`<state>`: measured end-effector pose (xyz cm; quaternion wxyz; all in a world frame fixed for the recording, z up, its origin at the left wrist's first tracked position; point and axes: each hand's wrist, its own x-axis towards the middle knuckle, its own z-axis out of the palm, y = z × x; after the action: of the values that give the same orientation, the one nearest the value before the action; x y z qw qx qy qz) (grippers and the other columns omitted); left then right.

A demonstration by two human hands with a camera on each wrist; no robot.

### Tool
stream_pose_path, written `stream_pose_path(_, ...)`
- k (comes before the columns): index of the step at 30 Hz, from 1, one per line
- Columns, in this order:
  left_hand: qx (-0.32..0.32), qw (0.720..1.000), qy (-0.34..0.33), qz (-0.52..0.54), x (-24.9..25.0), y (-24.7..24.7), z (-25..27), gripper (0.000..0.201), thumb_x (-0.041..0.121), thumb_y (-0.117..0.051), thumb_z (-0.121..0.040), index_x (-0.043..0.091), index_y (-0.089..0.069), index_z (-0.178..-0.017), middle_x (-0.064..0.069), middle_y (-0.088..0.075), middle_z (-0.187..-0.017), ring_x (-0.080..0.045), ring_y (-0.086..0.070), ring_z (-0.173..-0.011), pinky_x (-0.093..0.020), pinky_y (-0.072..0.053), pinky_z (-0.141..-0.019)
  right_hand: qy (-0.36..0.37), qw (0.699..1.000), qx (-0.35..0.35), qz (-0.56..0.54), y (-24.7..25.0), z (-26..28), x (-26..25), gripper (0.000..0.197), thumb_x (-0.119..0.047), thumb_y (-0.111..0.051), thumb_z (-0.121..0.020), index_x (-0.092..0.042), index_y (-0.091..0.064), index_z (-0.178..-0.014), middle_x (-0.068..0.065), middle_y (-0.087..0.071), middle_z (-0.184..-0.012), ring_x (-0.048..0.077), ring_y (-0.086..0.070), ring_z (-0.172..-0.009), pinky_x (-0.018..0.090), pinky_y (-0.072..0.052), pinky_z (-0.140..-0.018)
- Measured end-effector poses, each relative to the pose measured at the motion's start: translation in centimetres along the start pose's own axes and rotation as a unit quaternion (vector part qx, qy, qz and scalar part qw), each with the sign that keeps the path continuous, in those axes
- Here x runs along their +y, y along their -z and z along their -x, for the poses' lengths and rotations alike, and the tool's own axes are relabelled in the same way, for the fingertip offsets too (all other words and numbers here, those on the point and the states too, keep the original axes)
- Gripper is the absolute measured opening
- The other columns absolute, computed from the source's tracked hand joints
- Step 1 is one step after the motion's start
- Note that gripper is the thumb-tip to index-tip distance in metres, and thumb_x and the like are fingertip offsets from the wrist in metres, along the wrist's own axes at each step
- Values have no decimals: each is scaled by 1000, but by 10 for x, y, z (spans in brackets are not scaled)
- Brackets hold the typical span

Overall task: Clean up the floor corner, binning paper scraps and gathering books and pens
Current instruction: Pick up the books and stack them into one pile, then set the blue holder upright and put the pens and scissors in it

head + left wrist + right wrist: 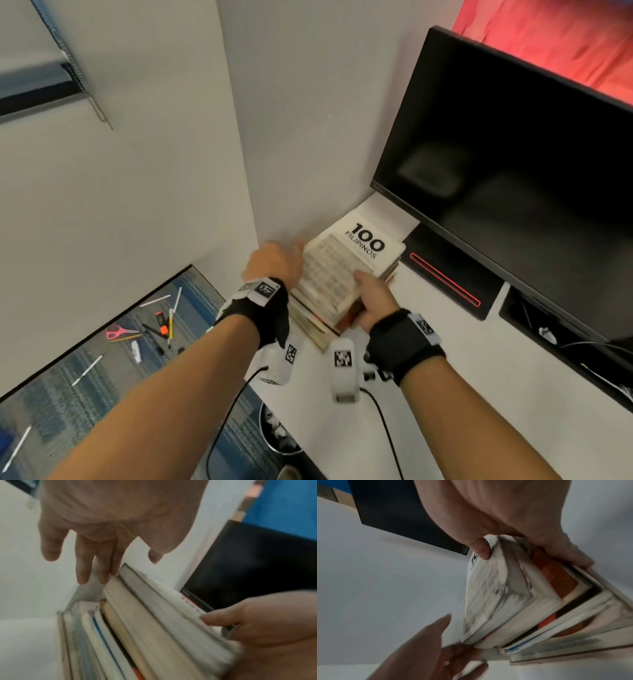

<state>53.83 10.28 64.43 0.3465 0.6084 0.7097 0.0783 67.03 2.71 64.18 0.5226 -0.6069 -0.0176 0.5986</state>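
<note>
A stack of books (pixel 342 270) topped by a white "100 Filipinos" cover lies tilted on the white desk (pixel 462 370), pushed into the wall corner. My right hand (pixel 371 294) grips the stack's near right corner. In the right wrist view the thumb (pixel 482 550) presses on the top cover and the fingers wrap the lower books (pixel 505 601). My left hand (pixel 274 262) is at the stack's left side. Its straight fingers (pixel 101 566) touch the far edge of the page blocks (pixel 145 622). Several pens (pixel 161 322) lie on the blue carpet at lower left.
A black monitor (pixel 513 154) stands close to the right of the books. Pink scissors (pixel 118 331) and an orange highlighter lie among the pens. A round bin (pixel 279 435) holding paper scraps sits under the desk edge. Cables trail from both wrists.
</note>
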Motion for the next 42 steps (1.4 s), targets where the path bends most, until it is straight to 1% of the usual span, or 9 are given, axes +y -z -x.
stream_pose_path(3, 19, 999, 20, 37, -19, 4, -6, 72, 58, -26, -97, -3, -60, -113, -21, -63, -115, -37, -59, -105, -33, -43, -83, -3, 1000, -4, 14, -16, -19, -16, 34, -19, -41, -99, -14, -54, -131, 13, -64, -123, 32, -61, -110, 45, -50, -93)
stream_pose_path(10, -39, 994, 86, 63, -50, 13, -2, 62, 41, -23, -103, -10, -49, -129, -25, -50, -135, -37, -48, -125, -36, -36, -102, -29, 996, 5, 80, -7, -25, -24, 34, -36, -47, -97, -19, -58, -123, 10, -66, -120, 31, -64, -102, 46, -53, -85)
stream_pose_path(15, -91, 984, 90, 126, -103, 13, -10, 67, 55, -47, -80, -3, -66, -107, -19, -68, -110, -36, -65, -100, -43, -51, -95, 270, 881, 250, 298, -18, -7, -16, 31, -31, -50, -93, -10, -54, -116, 5, -49, -122, 19, -53, -103, 21, -47, -74)
stream_pose_path(19, -132, 979, 78, 133, -153, 32, 1, 33, 28, -56, -90, -1, -68, -83, -17, -73, -91, -32, -71, -86, -38, -58, -78, 488, 808, 91, 317, -73, 19, 19, 8, -12, -57, -86, -18, -59, -89, -1, -60, -91, 17, -56, -85, 16, -44, -78)
stream_pose_path(22, -126, 977, 89, 150, -205, 58, 11, 27, 23, -55, -93, 10, -59, -71, -9, -69, -81, -21, -71, -68, -19, -46, -45, 467, 813, -44, 346, -126, 27, 53, 10, -11, -58, -86, -20, -62, -87, -2, -63, -77, 20, -63, -78, 29, -50, -74)
stream_pose_path(26, -86, 968, 132, 194, -292, 108, 21, 24, 20, -53, -95, 10, -57, -73, -6, -63, -74, -14, -59, -54, -12, -36, -33, 398, 792, -168, 432, -198, 28, 117, 10, -10, -57, -88, -19, -62, -88, -3, -65, -77, 23, -65, -82, 31, -52, -75)
stream_pose_path(33, -88, 964, 175, 177, -454, 180, 24, 22, 26, -52, -97, 6, -60, -95, -7, -65, -92, -15, -61, -63, -24, -42, -52, 237, 664, -326, 630, -305, 16, 238, 8, -19, -57, -91, -15, -64, -91, -1, -66, -82, 18, -63, -81, 31, -50, -81)
stream_pose_path(37, -86, 960, 205, 173, -543, 188, 10, 30, 28, -54, -95, 6, -63, -78, -12, -70, -81, -24, -68, -76, -26, -54, -68, 169, 583, -320, 728, -346, -17, 310, 6, -23, -59, -90, -18, -62, -91, 0, -66, -90, 20, -62, -87, 37, -50, -88)
stream_pose_path(42, -80, 954, 255, 138, -654, 133, -31, 35, 34, -52, -95, 3, -66, -101, -14, -69, -102, -30, -65, -97, -38, -52, -90, 126, 456, -306, 826, -373, -97, 419, 16, -28, -58, -91, -15, -63, -99, 6, -69, -101, 24, -63, -96, 34, -49, -86)
